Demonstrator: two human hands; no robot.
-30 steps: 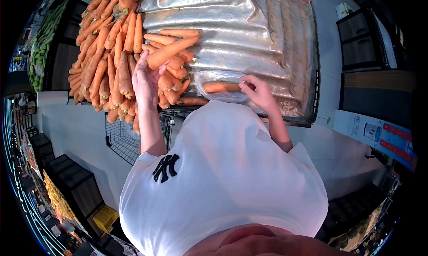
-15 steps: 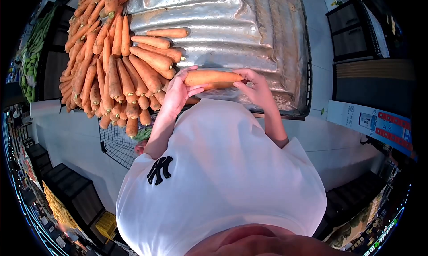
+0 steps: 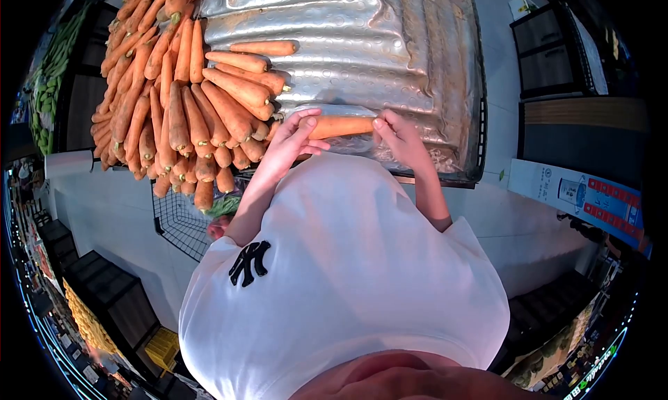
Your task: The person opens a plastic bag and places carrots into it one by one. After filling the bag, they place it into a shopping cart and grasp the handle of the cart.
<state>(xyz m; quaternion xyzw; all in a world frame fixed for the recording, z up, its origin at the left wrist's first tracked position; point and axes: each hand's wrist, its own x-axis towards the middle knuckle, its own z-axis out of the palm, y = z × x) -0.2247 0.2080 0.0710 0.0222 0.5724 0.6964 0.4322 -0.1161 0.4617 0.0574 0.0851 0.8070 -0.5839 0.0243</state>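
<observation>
A single carrot lies sideways between my two hands, just above the near edge of the display. My left hand closes around its left end, thumb on top. At the other end, my right hand pinches the tip between thumb and fingers. Thin clear plastic, seemingly a bag, lies crumpled beneath and behind the carrot. To the left of my hands spreads a large pile of carrots, several with their ends pointing toward me.
A silvery, wavy padded liner covers the display, bordered by a black rim on the right. Below the pile stands a black wire basket. Dark crates and a blue-and-white printed box sit to the right. Green vegetables lie far left.
The carrot has turned in my hands and shows less of its length. My left hand has shifted right along it, its thumb now over the top. More clear plastic shows behind it.
</observation>
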